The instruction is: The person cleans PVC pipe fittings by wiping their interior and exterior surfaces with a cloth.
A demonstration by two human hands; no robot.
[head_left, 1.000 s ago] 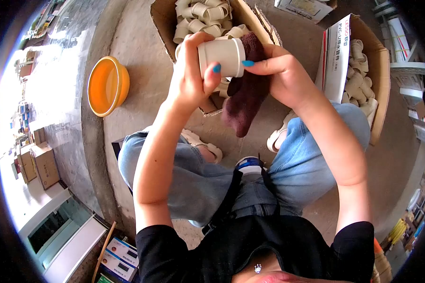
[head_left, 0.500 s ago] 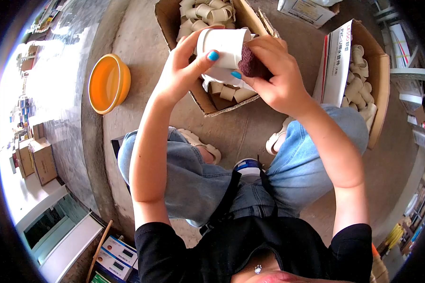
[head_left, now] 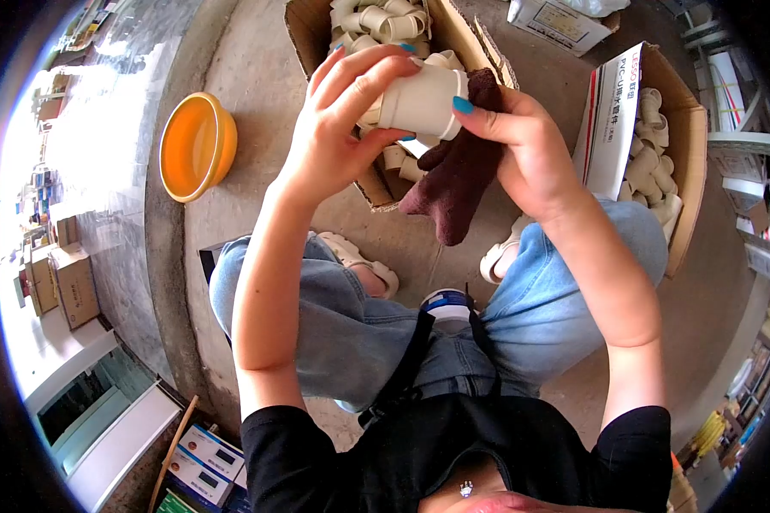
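A white PVC pipe fitting [head_left: 425,101] is raised above the cardboard box [head_left: 476,38] in front of me, lying sideways. My left hand [head_left: 338,115] is closed around its left end, thumb below and fingers over the top. In my right hand [head_left: 526,150] is a dark brown cloth [head_left: 460,184], pinched between thumb and fingers at the fitting's right end. The cloth hangs down loosely below the fitting. Many similar cream-coloured fittings [head_left: 393,24] fill the box underneath, partly hidden by my hands.
An orange plastic basin [head_left: 198,147] sits on the floor at the left. To the right, a second cardboard box [head_left: 689,162] with printed flaps holds more fittings [head_left: 650,162]. Another white carton [head_left: 560,26] stands at the back. Shelving lines the right edge.
The brown cloth, bunched against the fitting's right end before, now hangs down long from my right hand. My left hand has shifted its grip, with more fingers over the fitting's top.
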